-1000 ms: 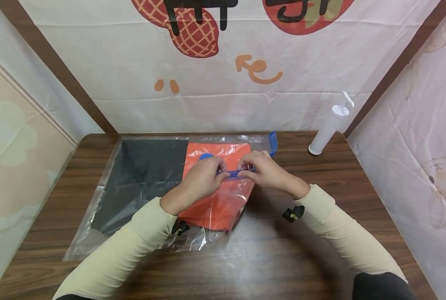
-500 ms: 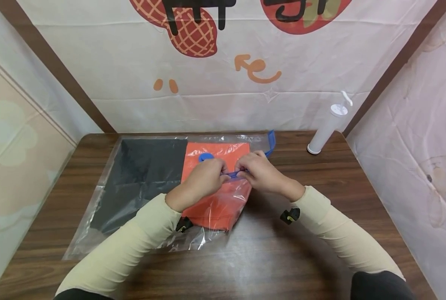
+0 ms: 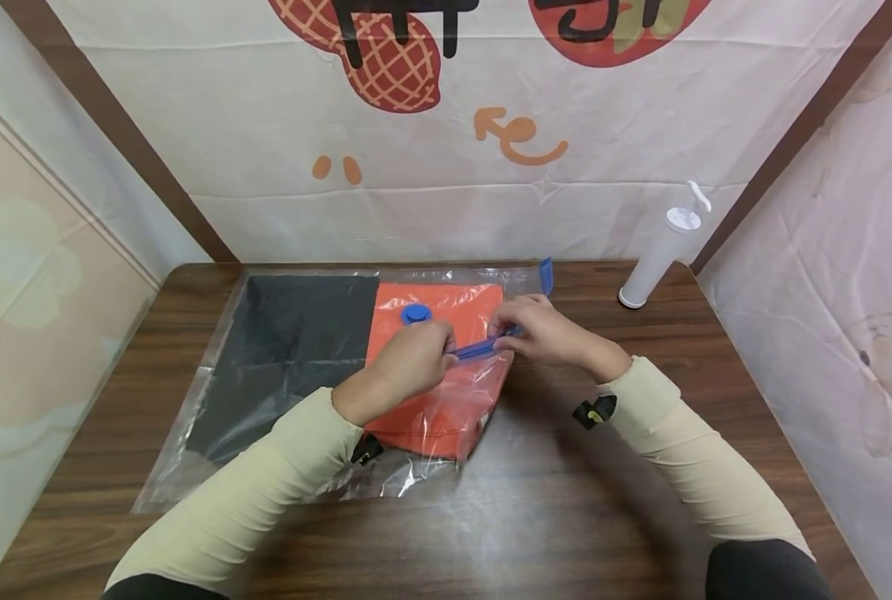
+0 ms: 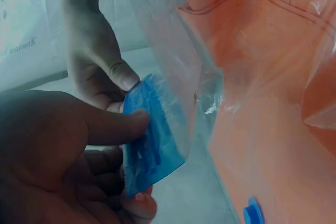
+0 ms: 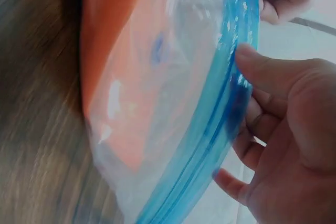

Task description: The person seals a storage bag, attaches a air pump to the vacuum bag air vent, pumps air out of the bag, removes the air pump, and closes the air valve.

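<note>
A clear plastic storage bag lies on the table with folded orange cloth and dark grey cloth inside. Its blue zip seal is lifted at the right side. My left hand pinches the seal between thumb and fingers. Farther right along that strip, my right hand pinches it too. In the right wrist view the blue seal runs under the thumb, with the other fingers behind. A round blue valve sits on the bag just beyond my left hand.
A white hand pump with a handle stands at the back right of the wooden table. The seal's far blue end sticks up near the back edge. A printed curtain hangs behind.
My right hand has moved right and slightly away along the seal, so more blue strip shows between the hands. My left hand keeps its grip almost in place.
</note>
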The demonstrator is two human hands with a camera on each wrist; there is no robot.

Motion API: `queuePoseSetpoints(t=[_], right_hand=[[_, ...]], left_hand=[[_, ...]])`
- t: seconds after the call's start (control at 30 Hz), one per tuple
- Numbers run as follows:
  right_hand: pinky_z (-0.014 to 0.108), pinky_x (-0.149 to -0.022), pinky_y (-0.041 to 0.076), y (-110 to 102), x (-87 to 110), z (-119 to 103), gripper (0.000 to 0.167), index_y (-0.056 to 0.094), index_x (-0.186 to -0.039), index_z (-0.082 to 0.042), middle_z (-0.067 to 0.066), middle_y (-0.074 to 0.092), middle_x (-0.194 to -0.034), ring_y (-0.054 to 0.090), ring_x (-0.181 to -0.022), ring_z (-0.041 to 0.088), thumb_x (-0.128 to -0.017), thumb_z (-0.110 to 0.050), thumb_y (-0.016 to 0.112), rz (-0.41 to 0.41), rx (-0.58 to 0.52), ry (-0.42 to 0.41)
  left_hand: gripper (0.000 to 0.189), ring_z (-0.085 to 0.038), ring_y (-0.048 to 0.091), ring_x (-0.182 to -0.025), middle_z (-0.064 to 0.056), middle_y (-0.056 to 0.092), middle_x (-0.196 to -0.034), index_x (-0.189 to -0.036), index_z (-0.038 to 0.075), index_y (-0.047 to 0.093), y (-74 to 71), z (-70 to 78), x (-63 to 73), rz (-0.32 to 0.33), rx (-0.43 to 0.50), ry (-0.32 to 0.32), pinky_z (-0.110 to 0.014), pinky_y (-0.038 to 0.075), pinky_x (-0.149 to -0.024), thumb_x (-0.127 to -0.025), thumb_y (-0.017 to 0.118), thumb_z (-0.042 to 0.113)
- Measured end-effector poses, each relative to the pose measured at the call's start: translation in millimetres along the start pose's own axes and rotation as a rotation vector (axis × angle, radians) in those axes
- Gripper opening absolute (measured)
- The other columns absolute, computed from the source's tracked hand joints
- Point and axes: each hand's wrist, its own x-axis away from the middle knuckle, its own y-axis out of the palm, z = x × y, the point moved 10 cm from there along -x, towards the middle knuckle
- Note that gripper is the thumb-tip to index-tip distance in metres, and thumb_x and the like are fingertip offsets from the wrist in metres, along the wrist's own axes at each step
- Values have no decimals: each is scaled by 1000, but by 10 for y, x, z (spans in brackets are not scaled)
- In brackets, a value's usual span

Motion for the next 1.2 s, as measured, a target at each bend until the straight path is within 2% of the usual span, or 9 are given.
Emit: queuePoseSetpoints(t=[0.17, 0.33, 0.47, 0.67, 0.83, 1.03, 1.2], right_hand=[[57, -102, 33, 47, 5, -20, 8, 68, -94, -12, -1, 67, -94, 60, -98, 23, -93, -10, 75, 23, 51, -38], [58, -101, 33, 59, -17, -80, 10, 66, -95, -13, -2, 66, -95, 58, -98, 22, -93, -10, 74, 68, 80, -35], [57, -102, 33, 78, -33, -102, 10, 66, -94, -14, -2, 65, -95, 57, -98, 21, -93, -9, 74, 75, 88, -36], [58, -101, 33, 135, -40, -100, 9, 66, -94, -14, -2, 66, -96, 58, -98, 22, -93, -11, 74, 55, 73, -39], [58, -102, 32, 140, -45, -92, 9, 67, -95, -13, -3, 66, -95, 57, -99, 21, -93, -10, 75, 63, 65, -12], [58, -103, 32, 202, -57, -102, 7, 68, -96, -13, -3, 66, -96, 57, -100, 21, -94, -11, 74, 41, 82, 1], [57, -104, 32, 246, -90, -98, 4, 67, -96, -11, -1, 66, -95, 58, -98, 22, -97, -12, 71, 44, 126, 11]], left_hand=[[11, -18, 54, -62, -4, 58, -73, -86, 5, 59, 49, 1, -13, -3, -36, -11, -29, 43, -55, -95, 66, 9], [20, -17, 54, -64, -3, 58, -72, -84, 6, 60, 53, 42, -39, 50, 18, -6, -28, 42, -57, -100, 66, 17], [20, -17, 55, -66, -2, 60, -74, -83, 7, 61, 47, 21, -59, 76, 30, -21, -29, 44, -59, -100, 66, 16], [21, -16, 54, -63, -2, 58, -70, -79, 7, 62, 85, -11, -110, 43, 7, -6, -28, 42, -56, -97, 70, 15], [19, -16, 54, -61, -2, 56, -68, -79, 8, 61, 113, -23, -154, 28, 17, 7, -27, 39, -54, -94, 70, 14], [21, -15, 56, -64, -2, 59, -70, -78, 9, 61, 143, -49, -183, 9, 64, -12, -27, 43, -58, -96, 70, 15], [21, -16, 57, -66, -1, 59, -71, -77, 10, 61, 135, -57, -209, 17, 55, -8, -28, 44, -61, -97, 70, 12]])
